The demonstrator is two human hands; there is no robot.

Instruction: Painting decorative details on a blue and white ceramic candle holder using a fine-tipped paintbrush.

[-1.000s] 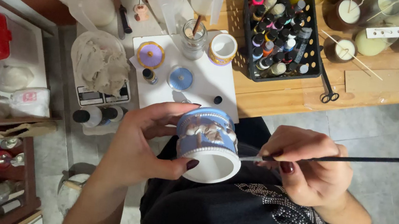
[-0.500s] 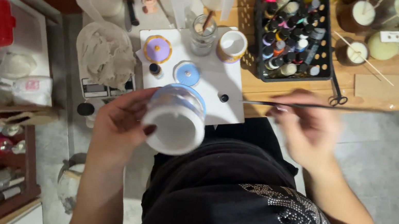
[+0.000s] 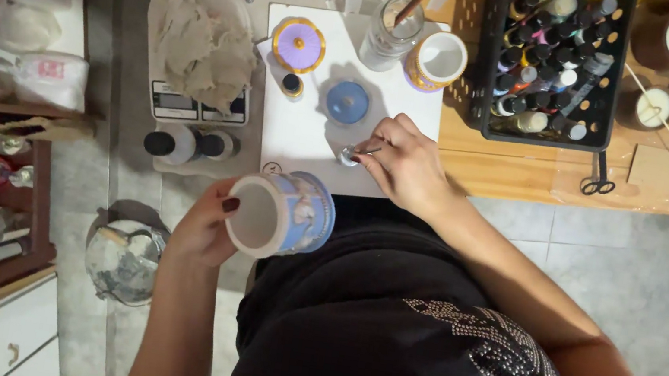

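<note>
Over the white board [image 3: 307,136] on my cluttered table, my right hand [image 3: 407,165] pinches a thin brush [image 3: 368,151] whose tip touches a small paint pot [image 3: 347,158], while my left hand [image 3: 207,227] grips the blue-and-white jar [image 3: 283,214] near my lap.

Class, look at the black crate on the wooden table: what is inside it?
The black crate is packed with upright small paint bottles, their many-coloured caps showing. The bottles' lower parts and the crate floor are hidden.

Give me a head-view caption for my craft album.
Left hand holds a painted white cup while right hand dips a brush at the white board.
</note>
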